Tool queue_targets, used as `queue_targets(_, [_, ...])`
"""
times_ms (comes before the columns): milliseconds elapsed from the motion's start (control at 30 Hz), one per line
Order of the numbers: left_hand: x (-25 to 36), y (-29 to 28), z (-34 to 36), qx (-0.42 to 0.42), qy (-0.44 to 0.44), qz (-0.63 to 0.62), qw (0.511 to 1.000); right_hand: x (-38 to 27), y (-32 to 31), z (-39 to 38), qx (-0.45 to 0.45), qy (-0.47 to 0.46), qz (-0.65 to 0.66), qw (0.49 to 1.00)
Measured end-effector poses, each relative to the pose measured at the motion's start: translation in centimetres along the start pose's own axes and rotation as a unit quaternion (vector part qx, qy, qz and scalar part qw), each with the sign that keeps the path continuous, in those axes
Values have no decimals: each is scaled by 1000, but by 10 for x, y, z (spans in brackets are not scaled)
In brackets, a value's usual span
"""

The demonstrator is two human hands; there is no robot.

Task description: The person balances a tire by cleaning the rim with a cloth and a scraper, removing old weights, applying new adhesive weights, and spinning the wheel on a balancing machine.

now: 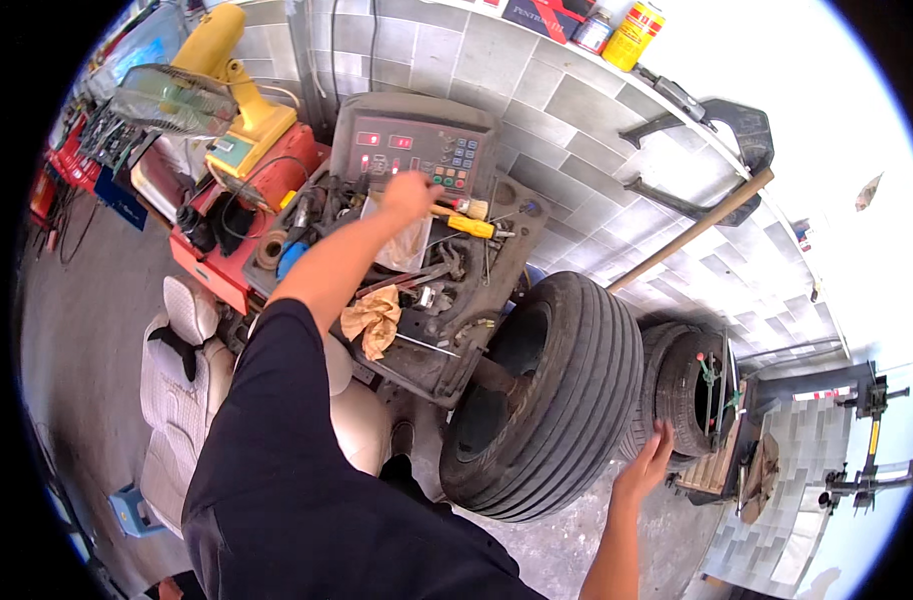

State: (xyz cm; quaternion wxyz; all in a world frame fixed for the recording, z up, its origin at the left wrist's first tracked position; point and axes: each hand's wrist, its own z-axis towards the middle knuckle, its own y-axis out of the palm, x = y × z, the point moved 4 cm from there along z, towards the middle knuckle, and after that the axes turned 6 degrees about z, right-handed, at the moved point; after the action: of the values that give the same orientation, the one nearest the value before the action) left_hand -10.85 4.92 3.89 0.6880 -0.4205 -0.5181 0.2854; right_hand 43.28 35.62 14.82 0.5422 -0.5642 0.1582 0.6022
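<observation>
My left hand [411, 196] is at the lower part of a grey control panel [415, 150] with red lit displays and buttons. Its fingers look mostly curled, with one fingertip at the buttons; nothing shows in it. Below that hand, a tool tray [432, 375] carries pliers, a yellow-handled screwdriver [472, 226], a brush [469, 207] and crumpled brown paper [374, 321]. A large tyre [567, 400] stands mounted upright on the machine's shaft at the right of the tray. Beside its tread, my right hand [651, 464] is open, fingers stretched out, holding nothing.
More tyres [682, 390] stand behind the mounted one, near the tiled wall. A wooden pole [692, 230] and a large dark caliper [742, 140] are at the wall. Leftward are a yellow fan [242, 120], a red cabinet [212, 265] and a beige car seat [177, 400].
</observation>
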Motion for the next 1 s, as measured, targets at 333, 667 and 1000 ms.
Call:
queue_targets(333, [-11, 23, 75, -71, -138, 152, 976, 131, -248, -361, -240, 268, -456, 814])
queue_targets(667, [1, 31, 80, -74, -137, 160, 975, 117, -256, -420, -147, 522, -458, 704])
queue_targets(1000, [34, 1, 60, 4, -5, 161, 987, 115, -244, -405, -168, 498, -371, 766])
